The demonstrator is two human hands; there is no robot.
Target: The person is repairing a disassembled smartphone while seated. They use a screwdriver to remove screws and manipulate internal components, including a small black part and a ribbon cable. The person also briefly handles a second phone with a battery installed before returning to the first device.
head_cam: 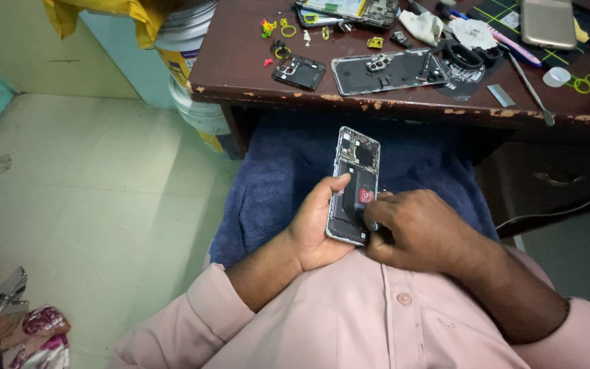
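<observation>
Grey opened phone (354, 186) rests in left hand (319, 225), right hand (414, 232) touching.

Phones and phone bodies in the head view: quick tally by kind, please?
Opened phone held over the lap, in left hand, right hand working on it: 1
Stripped back frame on desk: 1
Circuit-board assembly at desk's far edge: 1
Intact gold phone, face down: 1
Total: 4

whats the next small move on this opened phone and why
Probably ease the right hand a little further along the lower edge of the opened phone. Its fingertips are already pressed there beside the red tab, and the left hand cradles the phone steady over the blue towel.
</observation>
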